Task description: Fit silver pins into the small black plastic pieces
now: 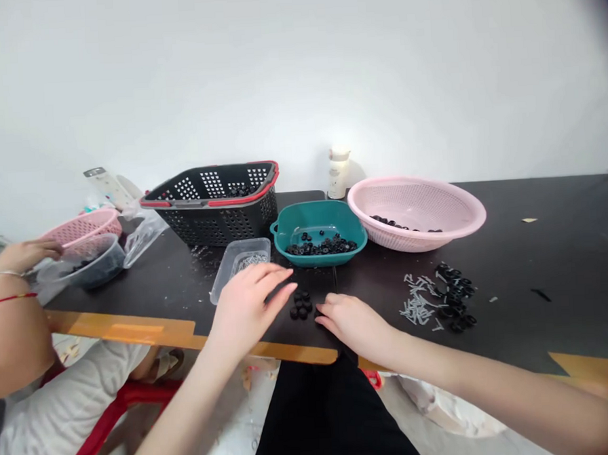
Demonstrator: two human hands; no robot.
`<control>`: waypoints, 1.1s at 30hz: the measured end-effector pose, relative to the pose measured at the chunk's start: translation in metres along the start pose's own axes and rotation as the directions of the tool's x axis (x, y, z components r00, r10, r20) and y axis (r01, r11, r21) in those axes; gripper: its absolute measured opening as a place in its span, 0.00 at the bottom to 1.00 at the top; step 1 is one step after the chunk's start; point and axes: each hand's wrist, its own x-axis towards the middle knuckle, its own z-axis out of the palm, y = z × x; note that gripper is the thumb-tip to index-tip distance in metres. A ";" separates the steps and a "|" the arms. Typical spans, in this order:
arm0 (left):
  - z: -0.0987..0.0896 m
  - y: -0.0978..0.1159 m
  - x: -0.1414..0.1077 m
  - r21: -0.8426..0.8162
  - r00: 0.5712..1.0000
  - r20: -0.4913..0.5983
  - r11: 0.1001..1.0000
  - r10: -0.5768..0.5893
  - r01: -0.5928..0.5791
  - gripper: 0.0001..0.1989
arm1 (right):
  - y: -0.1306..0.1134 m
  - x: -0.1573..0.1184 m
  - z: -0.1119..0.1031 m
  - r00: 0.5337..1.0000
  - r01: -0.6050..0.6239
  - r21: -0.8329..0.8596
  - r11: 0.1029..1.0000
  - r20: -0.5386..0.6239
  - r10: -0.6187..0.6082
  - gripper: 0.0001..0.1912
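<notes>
Black-piece cluster (302, 313): left hand (251, 300) just left of it, thumb parted from fingers; right hand (354, 323) just right (cannot tell if gripping).

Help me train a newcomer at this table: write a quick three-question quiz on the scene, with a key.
1. What lies between the left hand and the right hand?
A: clear tray
B: small black pieces
C: grey pins
2. True or false: the pale bottle stands farther back than the teal tub.
3. Fill in: the large pink basin stands to the ____ of the teal tub.

Key: 1. B; 2. True; 3. right
</notes>
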 end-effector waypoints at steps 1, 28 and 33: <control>0.001 -0.005 0.016 0.007 0.998 0.062 1.000 0.017 -0.018 0.12 | -0.004 0.002 0.001 1.000 -0.013 -0.008 1.000 -0.007 0.013 0.10; 0.113 -0.057 0.171 0.290 0.746 0.620 0.955 -0.242 0.069 0.11 | 0.116 -0.116 -0.046 0.777 -0.273 0.480 0.833 -0.401 0.486 0.15; 0.060 -0.009 0.146 0.101 0.898 0.421 0.991 -0.127 0.092 0.15 | 0.157 -0.121 -0.063 0.696 -0.524 0.301 0.797 -0.389 0.604 0.15</control>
